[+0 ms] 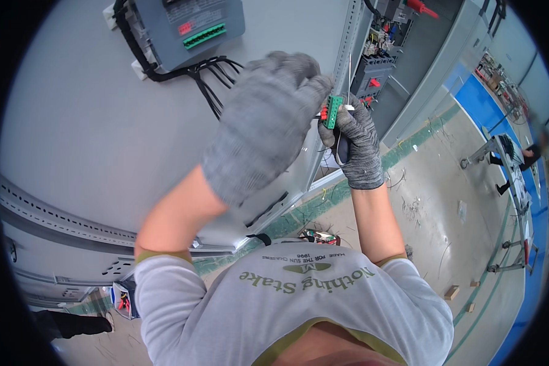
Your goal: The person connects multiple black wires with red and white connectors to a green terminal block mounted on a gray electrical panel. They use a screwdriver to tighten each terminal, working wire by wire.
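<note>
Grey knit gloves cover both of my hands. My right hand (361, 143) is closed around a small green terminal block plug (333, 111), with a dark-handled tool (342, 150) lying in the palm. A thin metal shaft (349, 73) rises above that hand, probably part of the same tool. Red wire ends (324, 114) sit at the plug's left side. My left hand (265, 119), slightly blurred, is curled just left of the plug; its fingertips are turned away, and whatever they grip is hidden. Black wires (207, 91) run down behind this hand.
A grey device (192, 33) with a green socket is mounted on the cabinet panel (97, 128). To the right, breakers (375, 73) sit beside a perforated metal upright (346, 46). A wheeled cart (512, 177) and another person (531, 157) are at far right. Wire scraps litter the floor.
</note>
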The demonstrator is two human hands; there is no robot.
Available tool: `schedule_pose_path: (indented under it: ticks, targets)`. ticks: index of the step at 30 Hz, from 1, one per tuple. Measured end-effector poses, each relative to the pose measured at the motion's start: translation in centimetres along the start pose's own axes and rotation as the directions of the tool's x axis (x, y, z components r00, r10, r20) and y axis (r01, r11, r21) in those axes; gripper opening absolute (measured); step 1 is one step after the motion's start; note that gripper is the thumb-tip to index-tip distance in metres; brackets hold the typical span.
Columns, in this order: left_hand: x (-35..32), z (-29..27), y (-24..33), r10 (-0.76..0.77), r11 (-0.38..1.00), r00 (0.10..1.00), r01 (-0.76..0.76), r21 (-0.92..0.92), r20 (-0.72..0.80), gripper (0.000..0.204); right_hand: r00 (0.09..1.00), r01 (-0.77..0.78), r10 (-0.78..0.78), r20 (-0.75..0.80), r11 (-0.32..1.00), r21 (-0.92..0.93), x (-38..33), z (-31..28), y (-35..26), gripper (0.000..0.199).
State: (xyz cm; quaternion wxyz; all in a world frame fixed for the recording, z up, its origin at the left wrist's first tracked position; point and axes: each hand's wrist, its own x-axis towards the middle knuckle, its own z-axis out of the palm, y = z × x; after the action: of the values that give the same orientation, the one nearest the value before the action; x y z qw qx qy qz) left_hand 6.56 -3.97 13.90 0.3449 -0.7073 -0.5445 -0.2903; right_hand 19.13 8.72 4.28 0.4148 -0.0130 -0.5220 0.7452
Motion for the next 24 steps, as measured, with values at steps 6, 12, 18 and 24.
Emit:
schedule_pose_path:
  ticks: [6,12,18,24]
  targets:
    - [-11.0,4.1,6.1,0.058,0.654,0.991,0.051,-0.755,0.117,0.017,0.998,-0.056,0.055,-0.030,0.998,-0.018,0.5,0.1,-0.1,0.018]
    - [-9.2,10.8,4.8,-0.699,0.014,0.703,0.200,-0.980,0.133,0.035,0.996,-0.059,0.060,-0.069,0.998,0.017,0.2,0.5,-0.4,0.017]
    - [-5.1,9.6,4.6,-0.774,-0.341,0.559,0.028,-0.940,0.297,0.027,0.991,-0.070,0.067,-0.120,0.997,-0.022,-0.4,1.0,-0.2,0.015]
    - [-5.0,9.8,4.5,-0.819,-0.173,0.526,0.154,-0.973,0.229,0.015,0.988,-0.060,0.051,-0.143,0.997,-0.054,-1.0,1.7,-0.9,0.016]
